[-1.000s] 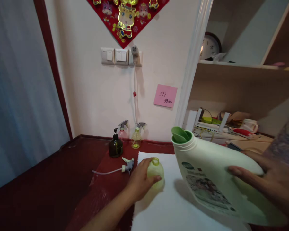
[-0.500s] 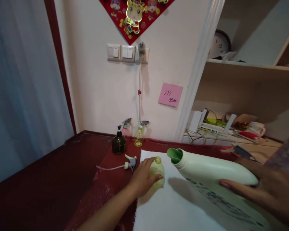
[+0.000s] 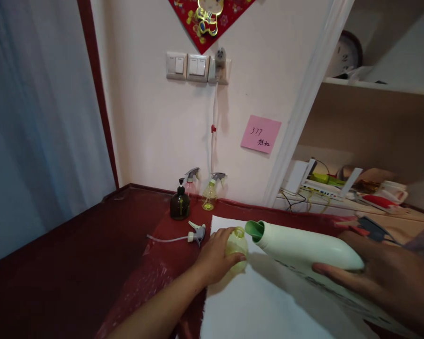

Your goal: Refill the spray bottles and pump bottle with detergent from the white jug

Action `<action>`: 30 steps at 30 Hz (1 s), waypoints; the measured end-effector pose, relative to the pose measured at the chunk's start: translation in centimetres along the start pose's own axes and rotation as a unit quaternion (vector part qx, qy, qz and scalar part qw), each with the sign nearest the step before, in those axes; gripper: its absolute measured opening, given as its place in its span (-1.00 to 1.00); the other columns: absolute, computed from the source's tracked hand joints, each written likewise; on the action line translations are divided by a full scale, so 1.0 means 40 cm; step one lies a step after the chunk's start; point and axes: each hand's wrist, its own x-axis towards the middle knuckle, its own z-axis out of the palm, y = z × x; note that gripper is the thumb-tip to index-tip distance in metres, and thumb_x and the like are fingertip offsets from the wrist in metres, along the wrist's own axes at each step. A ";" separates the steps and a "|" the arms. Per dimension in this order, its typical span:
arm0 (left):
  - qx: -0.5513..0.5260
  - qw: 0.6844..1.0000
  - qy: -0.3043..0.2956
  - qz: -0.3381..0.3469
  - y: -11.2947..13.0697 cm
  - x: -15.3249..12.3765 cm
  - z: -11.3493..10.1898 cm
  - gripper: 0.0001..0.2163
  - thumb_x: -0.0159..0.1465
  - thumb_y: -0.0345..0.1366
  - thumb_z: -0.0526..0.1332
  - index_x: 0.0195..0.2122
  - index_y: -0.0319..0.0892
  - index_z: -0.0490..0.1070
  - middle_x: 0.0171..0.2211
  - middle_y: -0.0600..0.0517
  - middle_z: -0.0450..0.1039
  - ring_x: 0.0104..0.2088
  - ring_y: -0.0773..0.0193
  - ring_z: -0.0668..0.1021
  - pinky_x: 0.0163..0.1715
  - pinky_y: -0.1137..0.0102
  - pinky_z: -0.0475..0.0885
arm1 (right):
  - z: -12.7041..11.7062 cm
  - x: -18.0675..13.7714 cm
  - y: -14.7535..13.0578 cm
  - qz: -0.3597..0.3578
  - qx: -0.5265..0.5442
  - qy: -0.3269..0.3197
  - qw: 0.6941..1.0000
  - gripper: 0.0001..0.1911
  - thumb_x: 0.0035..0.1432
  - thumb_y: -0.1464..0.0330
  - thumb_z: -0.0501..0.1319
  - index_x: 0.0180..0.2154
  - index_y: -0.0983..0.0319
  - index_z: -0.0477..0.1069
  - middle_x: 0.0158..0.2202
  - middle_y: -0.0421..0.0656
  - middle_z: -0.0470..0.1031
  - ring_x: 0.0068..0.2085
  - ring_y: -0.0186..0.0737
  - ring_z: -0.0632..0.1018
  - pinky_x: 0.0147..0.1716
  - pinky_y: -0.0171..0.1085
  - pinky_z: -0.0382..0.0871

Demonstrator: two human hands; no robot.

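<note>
My left hand [image 3: 217,256] is wrapped round a yellow-green see-through spray bottle [image 3: 238,245] with no head on it, its round mouth facing up. My right hand [image 3: 381,270] grips a large pale green jug [image 3: 304,245] by its handle. The jug lies tilted almost on its side, and its green spout [image 3: 255,230] is close to the right of the bottle's mouth. No liquid can be seen coming out. Left of my left hand, a grey and white trigger sprayer head [image 3: 197,234] with a long tube lies on the red table.
White paper [image 3: 247,306] covers part of the red table [image 3: 74,245]. Near the wall stand a dark pump bottle [image 3: 180,203], a pink spray bottle [image 3: 190,187] and a yellow spray bottle [image 3: 209,194]. A router [image 3: 321,186] with cables sits on the shelf at right.
The jug has been tipped closer to level and its spout has come nearer the bottle's mouth. My left hand still holds the bottle. The camera view has shifted slightly.
</note>
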 end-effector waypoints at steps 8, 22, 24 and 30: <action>-0.004 1.000 -0.003 -0.005 0.013 -0.002 -0.008 -0.38 0.19 -0.14 0.34 0.28 -0.05 0.28 0.24 -0.11 0.37 0.25 -0.04 0.38 0.27 0.12 0.22 | 0.011 0.007 -0.009 0.000 -0.049 -0.038 0.998 -0.38 -0.04 -0.36 0.13 -0.30 0.00 0.48 -0.45 -0.17 0.57 -0.48 0.07 0.57 -0.55 -0.08 0.33; -0.003 1.000 -0.002 -0.002 0.008 -0.001 -0.003 -0.38 0.18 -0.10 0.35 0.27 -0.05 0.30 0.20 -0.13 0.39 0.19 -0.08 0.41 0.21 0.08 0.28 | 0.010 0.028 -0.014 -0.065 -0.118 -0.002 0.991 -0.37 0.03 -0.35 0.07 -0.42 0.06 0.38 -0.55 -0.15 0.46 -0.58 0.00 0.48 -0.59 -0.19 0.11; -0.001 1.000 -0.001 -0.002 0.010 -0.002 -0.004 -0.38 0.18 -0.10 0.35 0.27 -0.07 0.30 0.19 -0.14 0.40 0.19 -0.09 0.41 0.21 0.07 0.28 | 0.013 0.032 -0.009 -0.073 -0.125 -0.002 0.989 -0.38 0.04 -0.34 0.08 -0.40 0.07 0.39 -0.53 -0.14 0.47 -0.55 0.03 0.50 -0.58 -0.20 0.11; 0.000 1.000 0.000 -0.001 0.012 -0.003 -0.006 -0.40 0.19 -0.11 0.34 0.26 -0.07 0.31 0.19 -0.12 0.40 0.19 -0.07 0.42 0.21 0.09 0.28 | 0.019 0.038 0.003 -0.083 -0.153 0.000 0.985 -0.43 0.09 -0.28 0.12 -0.37 0.09 0.37 -0.51 -0.19 0.48 -0.51 -0.06 0.51 -0.54 -0.23 0.09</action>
